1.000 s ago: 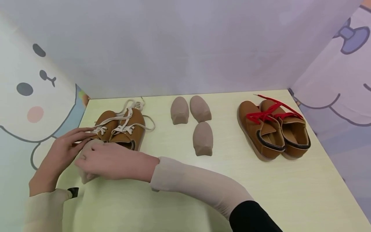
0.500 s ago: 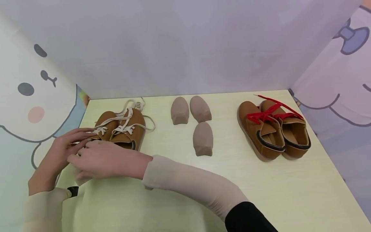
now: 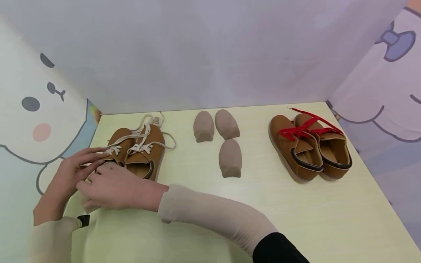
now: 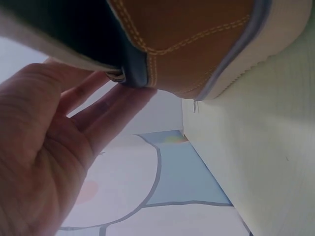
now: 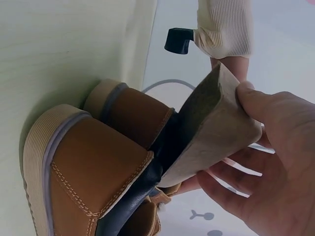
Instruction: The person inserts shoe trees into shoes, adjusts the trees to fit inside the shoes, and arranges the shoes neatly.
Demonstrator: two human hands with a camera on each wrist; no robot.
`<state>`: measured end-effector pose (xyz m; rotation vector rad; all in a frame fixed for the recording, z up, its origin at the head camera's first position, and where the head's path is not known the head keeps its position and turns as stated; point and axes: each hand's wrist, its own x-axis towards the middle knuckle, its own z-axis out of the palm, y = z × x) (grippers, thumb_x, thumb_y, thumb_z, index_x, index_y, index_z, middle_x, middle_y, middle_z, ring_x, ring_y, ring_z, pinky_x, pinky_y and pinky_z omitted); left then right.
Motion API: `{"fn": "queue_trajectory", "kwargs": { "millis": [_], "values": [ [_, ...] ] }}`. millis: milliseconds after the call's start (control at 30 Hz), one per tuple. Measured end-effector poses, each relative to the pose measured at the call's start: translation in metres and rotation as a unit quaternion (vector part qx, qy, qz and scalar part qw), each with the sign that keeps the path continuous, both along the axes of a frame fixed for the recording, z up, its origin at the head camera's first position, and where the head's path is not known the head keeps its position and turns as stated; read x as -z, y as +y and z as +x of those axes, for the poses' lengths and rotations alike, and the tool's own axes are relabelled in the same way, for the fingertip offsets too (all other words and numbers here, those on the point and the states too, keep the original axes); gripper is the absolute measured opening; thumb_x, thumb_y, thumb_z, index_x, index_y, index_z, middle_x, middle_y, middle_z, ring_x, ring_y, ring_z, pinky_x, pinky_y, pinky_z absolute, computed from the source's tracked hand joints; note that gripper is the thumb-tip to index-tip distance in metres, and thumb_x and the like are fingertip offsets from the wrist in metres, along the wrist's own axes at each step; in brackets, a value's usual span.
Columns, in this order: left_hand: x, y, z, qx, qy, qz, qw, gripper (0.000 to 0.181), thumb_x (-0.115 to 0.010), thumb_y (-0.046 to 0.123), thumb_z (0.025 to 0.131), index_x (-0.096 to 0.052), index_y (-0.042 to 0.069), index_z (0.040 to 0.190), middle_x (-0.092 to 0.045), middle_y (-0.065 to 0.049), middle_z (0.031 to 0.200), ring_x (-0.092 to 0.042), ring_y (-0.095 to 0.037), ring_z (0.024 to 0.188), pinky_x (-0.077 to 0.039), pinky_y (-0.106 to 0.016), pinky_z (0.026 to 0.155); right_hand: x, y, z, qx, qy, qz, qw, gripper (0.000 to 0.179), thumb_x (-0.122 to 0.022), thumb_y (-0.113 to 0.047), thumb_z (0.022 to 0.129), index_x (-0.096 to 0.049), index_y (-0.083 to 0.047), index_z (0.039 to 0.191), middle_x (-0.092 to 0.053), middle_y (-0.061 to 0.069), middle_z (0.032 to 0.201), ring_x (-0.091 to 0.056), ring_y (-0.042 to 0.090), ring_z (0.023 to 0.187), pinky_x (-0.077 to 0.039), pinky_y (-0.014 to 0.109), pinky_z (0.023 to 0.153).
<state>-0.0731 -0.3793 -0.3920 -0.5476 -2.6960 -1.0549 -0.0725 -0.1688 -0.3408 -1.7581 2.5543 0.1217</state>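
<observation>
A pair of brown shoes with pale laces stands at the left of the table in the head view. My left hand (image 3: 70,175) is at the opening of the left shoe (image 3: 121,141), its fingertips pinching the upper edge by the laces. The left wrist view shows those fingers at the dark-lined collar (image 4: 135,66). My right hand (image 3: 115,188) grips a beige-grey toe-shaped shoe insert (image 5: 221,132) between thumb and fingers. The insert is tilted, its front end inside the left shoe's opening and its wide hollow end outside. Beside it stands the other shoe (image 3: 152,137), its opening uncovered.
Three similar shoe inserts (image 3: 230,159) lie mid-table. Brown shoes (image 3: 296,146) with red laces stand at the right. Loose pale laces (image 3: 151,118) trail behind the left pair. A plain cloth wall (image 3: 210,54) rises behind the table, with printed panels at both sides.
My right hand has brought the insert from in front of the left shoe into its opening, shifting slightly left. My left hand has stayed at the shoe. The head view has shifted slightly.
</observation>
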Motion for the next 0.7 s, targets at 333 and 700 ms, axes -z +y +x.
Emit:
{"fn": "queue_trajectory", "kwargs": {
  "millis": [333,700],
  "values": [
    [0.0024,-0.001,0.0038,-0.007,-0.003,-0.005,1.0,0.039,-0.065,-0.013,0.094,-0.073,0.004,0.129,-0.064,0.007,0.143,-0.055,0.015,0.123,-0.042,0.0,0.087,0.0036,-0.003,0.0003,0.02,-0.003,-0.022,0.9995,0.041,-0.033,-0.065,0.106,-0.057,-0.038,0.126,-0.063,-0.019,0.122,-0.061,0.006,0.103,-0.049,0.021,0.087],
    [0.0015,-0.002,0.0021,-0.011,0.012,-0.014,0.9998,0.04,-0.066,-0.014,0.093,-0.074,0.004,0.127,-0.066,0.011,0.14,-0.057,0.014,0.114,-0.04,-0.003,0.081,0.0028,-0.0058,-0.0036,0.038,-0.04,-0.037,0.9978,0.044,-0.036,-0.065,0.105,-0.054,-0.038,0.135,-0.06,-0.018,0.134,-0.059,0.008,0.118,-0.052,0.021,0.086]
  ]
}}
